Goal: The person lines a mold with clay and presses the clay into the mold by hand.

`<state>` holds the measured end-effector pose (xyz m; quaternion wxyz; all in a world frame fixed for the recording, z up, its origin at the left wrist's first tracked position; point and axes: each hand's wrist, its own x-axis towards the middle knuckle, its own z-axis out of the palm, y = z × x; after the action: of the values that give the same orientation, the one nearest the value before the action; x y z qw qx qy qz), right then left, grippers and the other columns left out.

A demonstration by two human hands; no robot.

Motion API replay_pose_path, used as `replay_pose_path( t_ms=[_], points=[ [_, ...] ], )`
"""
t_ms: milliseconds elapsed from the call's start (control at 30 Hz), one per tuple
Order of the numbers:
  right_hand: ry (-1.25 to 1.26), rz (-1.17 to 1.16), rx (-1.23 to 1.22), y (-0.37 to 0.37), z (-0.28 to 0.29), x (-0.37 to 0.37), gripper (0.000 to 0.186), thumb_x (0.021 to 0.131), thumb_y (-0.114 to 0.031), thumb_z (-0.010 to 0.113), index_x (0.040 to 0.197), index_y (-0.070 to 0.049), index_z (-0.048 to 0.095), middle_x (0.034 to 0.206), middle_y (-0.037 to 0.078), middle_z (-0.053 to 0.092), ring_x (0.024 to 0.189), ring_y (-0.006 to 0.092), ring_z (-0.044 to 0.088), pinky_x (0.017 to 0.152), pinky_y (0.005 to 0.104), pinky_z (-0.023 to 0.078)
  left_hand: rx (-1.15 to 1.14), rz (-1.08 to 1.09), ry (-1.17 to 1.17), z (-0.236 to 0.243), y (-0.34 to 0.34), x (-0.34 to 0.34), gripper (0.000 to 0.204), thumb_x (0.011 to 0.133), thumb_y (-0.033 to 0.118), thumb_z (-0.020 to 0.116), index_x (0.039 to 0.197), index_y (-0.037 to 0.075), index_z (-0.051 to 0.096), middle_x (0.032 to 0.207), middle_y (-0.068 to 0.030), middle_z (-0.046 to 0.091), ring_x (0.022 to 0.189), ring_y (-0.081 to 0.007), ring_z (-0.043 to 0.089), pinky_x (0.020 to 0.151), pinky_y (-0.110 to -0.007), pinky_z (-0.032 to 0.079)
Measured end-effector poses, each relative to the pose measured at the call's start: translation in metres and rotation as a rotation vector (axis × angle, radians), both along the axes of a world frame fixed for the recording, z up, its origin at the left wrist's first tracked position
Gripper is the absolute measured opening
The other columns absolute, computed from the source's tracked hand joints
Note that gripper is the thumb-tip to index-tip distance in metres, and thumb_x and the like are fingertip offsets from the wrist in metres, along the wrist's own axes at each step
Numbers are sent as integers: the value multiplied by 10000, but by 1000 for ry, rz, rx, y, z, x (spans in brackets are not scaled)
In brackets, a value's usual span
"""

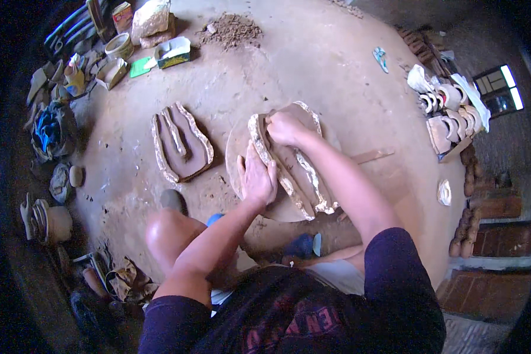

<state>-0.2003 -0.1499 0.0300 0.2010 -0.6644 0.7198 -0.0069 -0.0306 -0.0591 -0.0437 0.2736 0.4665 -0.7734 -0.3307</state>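
Observation:
A round clay-coloured board (237,147) lies on the dirt floor in front of me, and a pale plaster mould (304,171) filled with brown clay rests on it. My left hand (257,177) lies flat against the mould's left wall, fingers spread. My right hand (284,128) is curled over the mould's far end and presses into the clay. A second, similar mould (181,143) with brown clay inside lies on the floor to the left, apart from both hands.
A wooden stick (373,156) lies right of the board. Stacked plaster moulds (451,115) sit at the right, with bricks (469,177) beyond. Boxes, a bowl (119,45) and a stone (151,19) are at the upper left, loose dirt (231,29) at top. My knee (170,233) is below.

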Motion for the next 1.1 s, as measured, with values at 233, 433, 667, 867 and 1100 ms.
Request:
replay_pose_path(
  t_ms=[233,433,667,867,1100],
  points=[
    [150,182,91,63,9,25,337,901,-155,498,1124,-7,703,997,302,715,953,467,701,875,552,539,10,2,-26,-8,-6,9,792,1050,396,409,1596,-108,132,1663,-282,250,1578,-306,221,1282,-520,5],
    [67,96,138,0,53,12,345,882,-163,508,1048,52,721,1011,292,720,966,451,709,876,540,545,-85,3,-66,-13,-9,6,786,1060,404,380,1596,-113,126,1624,-276,345,1550,-329,290,1287,-494,25],
    [187,229,175,63,22,24,272,831,-140,602,939,48,767,970,280,737,930,425,738,817,501,591,-22,-39,-114,-3,-14,7,782,1058,393,379,1592,-120,129,1617,-278,359,1542,-309,313,1289,-488,39],
    [105,245,83,44,24,-12,399,883,-167,499,1168,7,717,1027,285,724,962,461,707,869,528,563,-34,-77,-192,-10,-24,4,755,1051,381,404,1597,-92,183,1635,-243,351,1537,-304,320,1295,-462,84],
    [152,352,211,85,18,-5,333,872,-172,509,950,51,745,965,307,715,904,461,715,847,527,571,-33,-75,-160,-5,-23,4,755,1053,383,392,1597,-94,176,1618,-250,375,1527,-300,337,1290,-470,105]
  ],
)
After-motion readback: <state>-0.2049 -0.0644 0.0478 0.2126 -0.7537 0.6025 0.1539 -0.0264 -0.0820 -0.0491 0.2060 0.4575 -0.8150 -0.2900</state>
